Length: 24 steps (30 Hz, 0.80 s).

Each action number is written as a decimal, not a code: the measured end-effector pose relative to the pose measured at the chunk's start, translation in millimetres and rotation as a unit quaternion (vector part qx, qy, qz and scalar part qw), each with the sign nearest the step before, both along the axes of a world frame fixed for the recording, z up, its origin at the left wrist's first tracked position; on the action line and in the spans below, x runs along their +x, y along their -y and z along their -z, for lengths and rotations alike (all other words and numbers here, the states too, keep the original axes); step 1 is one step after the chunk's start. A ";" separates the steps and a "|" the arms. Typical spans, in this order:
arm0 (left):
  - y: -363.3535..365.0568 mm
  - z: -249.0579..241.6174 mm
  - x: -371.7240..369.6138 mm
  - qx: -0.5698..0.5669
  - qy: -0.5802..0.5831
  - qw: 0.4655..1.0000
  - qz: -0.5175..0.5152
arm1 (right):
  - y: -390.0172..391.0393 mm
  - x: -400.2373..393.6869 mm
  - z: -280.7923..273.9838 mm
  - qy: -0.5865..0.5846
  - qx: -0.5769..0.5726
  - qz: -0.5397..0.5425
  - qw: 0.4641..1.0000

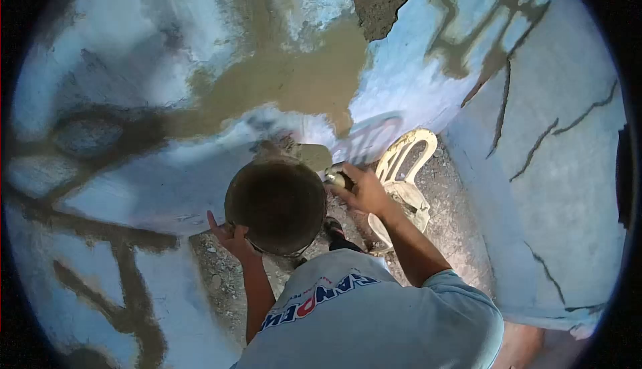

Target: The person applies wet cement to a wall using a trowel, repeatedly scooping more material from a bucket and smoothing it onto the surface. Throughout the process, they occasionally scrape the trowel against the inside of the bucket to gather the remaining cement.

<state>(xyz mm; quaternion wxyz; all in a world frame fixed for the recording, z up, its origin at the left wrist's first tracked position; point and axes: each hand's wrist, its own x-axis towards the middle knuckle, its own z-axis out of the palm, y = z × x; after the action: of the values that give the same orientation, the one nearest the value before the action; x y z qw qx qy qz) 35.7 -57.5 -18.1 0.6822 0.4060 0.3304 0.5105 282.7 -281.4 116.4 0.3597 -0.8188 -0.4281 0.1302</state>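
In front of my body is a dark round bucket (275, 205), seen from above; its inside is too dark to make out any contents. My left hand (234, 238) grips its lower left edge, with one finger sticking up. On the other side, my right hand (364, 190) is closed around the handle of a trowel (313, 156). The flat blade extends left behind the bucket's far rim, close to the wall (221, 138). Grey-brown wet-looking plaster (281, 81) covers a broad patch of that wall above the bucket.
A white plastic chair (422, 143) stands to the right, near the corner. Rubble litters the floor (451, 235). The right-hand wall (555, 195) has several dark cracks. Brown filled strips (127, 282) branch over the wall on the left.
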 end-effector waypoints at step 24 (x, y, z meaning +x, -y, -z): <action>49.4 4.0 97.1 0.023 -0.069 0.986 -0.151 | -12.8 335.1 88.1 0.075 -0.149 -0.102 0.981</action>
<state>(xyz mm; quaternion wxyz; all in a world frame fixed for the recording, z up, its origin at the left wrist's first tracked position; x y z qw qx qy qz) 132.9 -107.0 -22.1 0.5634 0.4009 0.4224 0.5860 617.8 -268.6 28.3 0.1853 -0.8229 -0.5106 0.1666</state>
